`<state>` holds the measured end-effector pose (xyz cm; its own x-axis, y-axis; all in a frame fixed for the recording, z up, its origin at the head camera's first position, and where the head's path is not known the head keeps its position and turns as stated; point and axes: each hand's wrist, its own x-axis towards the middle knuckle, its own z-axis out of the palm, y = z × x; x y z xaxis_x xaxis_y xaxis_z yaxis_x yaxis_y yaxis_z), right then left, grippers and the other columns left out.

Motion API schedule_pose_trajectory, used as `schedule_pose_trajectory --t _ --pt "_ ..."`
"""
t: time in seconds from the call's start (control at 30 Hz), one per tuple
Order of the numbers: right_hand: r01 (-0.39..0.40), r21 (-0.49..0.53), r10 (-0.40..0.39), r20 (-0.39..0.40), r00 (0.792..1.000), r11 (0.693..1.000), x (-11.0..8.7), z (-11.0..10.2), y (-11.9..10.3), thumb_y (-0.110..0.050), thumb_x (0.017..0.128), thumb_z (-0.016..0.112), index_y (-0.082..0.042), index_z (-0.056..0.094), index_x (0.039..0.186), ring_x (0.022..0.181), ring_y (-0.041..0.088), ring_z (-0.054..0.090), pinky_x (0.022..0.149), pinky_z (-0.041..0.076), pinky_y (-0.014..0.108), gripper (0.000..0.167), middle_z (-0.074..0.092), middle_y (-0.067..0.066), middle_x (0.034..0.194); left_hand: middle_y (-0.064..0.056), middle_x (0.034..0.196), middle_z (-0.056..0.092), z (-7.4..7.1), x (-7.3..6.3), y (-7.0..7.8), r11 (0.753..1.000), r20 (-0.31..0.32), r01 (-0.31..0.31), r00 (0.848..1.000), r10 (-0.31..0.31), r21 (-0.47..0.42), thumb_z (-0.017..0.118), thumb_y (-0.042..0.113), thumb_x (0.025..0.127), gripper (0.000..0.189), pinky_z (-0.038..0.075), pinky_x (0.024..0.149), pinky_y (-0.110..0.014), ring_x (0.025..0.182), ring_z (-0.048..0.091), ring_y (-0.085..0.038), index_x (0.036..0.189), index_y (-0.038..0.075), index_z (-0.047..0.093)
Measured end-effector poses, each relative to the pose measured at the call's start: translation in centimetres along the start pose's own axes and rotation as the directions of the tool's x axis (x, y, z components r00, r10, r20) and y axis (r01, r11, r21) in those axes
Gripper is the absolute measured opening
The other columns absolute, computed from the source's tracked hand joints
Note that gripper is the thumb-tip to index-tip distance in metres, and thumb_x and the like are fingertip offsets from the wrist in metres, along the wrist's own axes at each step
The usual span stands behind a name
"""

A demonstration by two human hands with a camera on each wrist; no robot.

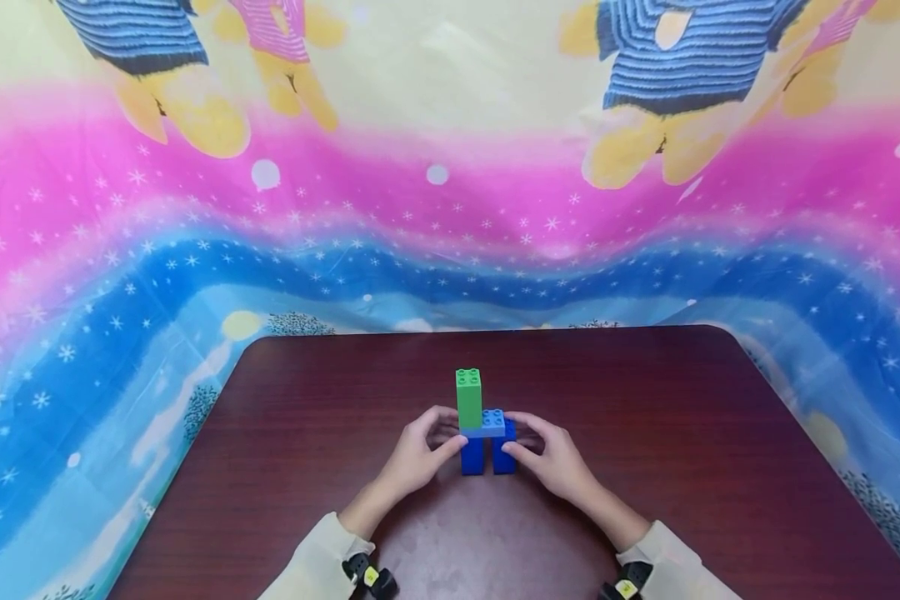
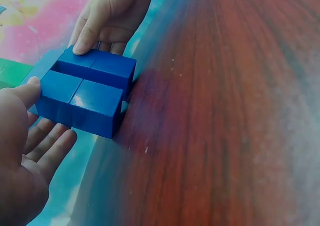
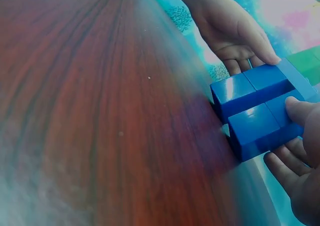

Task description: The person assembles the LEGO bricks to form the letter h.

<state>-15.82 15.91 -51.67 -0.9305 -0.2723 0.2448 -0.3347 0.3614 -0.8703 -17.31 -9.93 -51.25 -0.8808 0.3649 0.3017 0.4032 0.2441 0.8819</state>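
A small structure of toy building bricks stands on the table in the head view. Two dark blue legs, the left one [image 1: 472, 458] and the right one [image 1: 504, 461], sit a narrow gap apart. In the left wrist view each leg shows as two bricks [image 2: 97, 101] stacked. Across their tops lies a light blue brick [image 1: 493, 422], and a tall green block [image 1: 468, 405] rises from its left end. My left hand [image 1: 411, 457] grips the left side, thumb in front near the light blue brick. With thumb in front and fingers behind, my right hand [image 1: 561, 465] grips the right leg.
The dark brown wooden table [image 1: 330, 392] has rounded far corners. Behind it and along both sides hangs a colourful printed cloth [image 1: 435, 217]. Both cuffs carry small black wrist devices, one on the left [image 1: 369, 575] and one on the right [image 1: 627, 581].
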Motion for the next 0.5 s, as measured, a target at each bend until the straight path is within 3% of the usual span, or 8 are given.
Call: schedule_pose_trajectory --t 0.27,0.5 --pt "-0.013 0.0 0.013 -0.027 1.0 1.0 0.4 0.5 0.1 -0.01 0.093 0.075 -0.014 0.059 0.142 0.109 0.025 0.068 0.09 0.057 0.032 0.051 0.069 0.01 0.123 -0.008 0.113 0.07 0.1 0.6 0.1 0.999 -0.029 0.041 0.999 -0.04 0.024 0.07 0.022 0.098 0.034 0.058 0.088 -0.033 0.104 0.068 -0.022 0.127 0.006 0.062" --pt "-0.046 -0.038 0.043 -0.066 0.997 0.998 0.6 0.8 0.1 -0.009 0.093 0.074 -0.01 0.058 0.143 0.111 0.029 0.068 0.09 0.058 0.035 0.052 0.068 0.013 0.126 -0.01 0.109 0.066 0.3 1.2 -0.4 0.996 -0.08 0.041 0.996 -0.035 0.076 0.072 0.019 0.097 0.036 0.059 0.08 -0.032 0.097 0.069 -0.024 0.128 0.002 0.064"
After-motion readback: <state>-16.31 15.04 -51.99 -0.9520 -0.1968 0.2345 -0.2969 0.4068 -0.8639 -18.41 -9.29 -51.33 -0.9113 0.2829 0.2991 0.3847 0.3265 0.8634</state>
